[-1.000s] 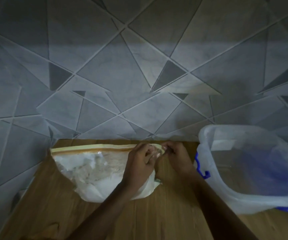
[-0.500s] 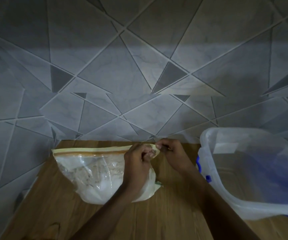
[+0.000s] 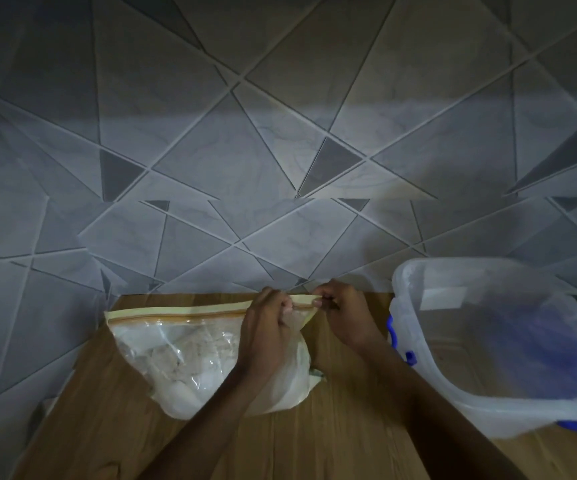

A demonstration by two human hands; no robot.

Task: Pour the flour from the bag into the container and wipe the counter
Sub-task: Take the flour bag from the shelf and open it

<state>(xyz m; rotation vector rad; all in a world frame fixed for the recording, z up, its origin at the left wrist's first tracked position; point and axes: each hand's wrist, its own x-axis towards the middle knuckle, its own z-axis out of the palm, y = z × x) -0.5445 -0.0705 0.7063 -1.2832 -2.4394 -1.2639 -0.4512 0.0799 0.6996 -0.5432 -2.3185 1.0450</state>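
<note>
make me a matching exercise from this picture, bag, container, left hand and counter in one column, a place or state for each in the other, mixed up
Column 1:
1. bag
2. container
3. left hand
4. counter

Column 2:
A. clear, blue latch, no flour visible inside
B. wooden, beneath everything
C. holds flour, lies left of the container
D. pinches the bag's top strip

Pairs: 1-C, 2-A, 3-D, 4-B

The one camera sits on my head, looking forward and down at the desk (image 3: 315,445) from close above its near edge. It faces the tiled wall (image 3: 280,150) beyond the desk's far edge, which fills the upper half. My forearms enter from the bottom.
</note>
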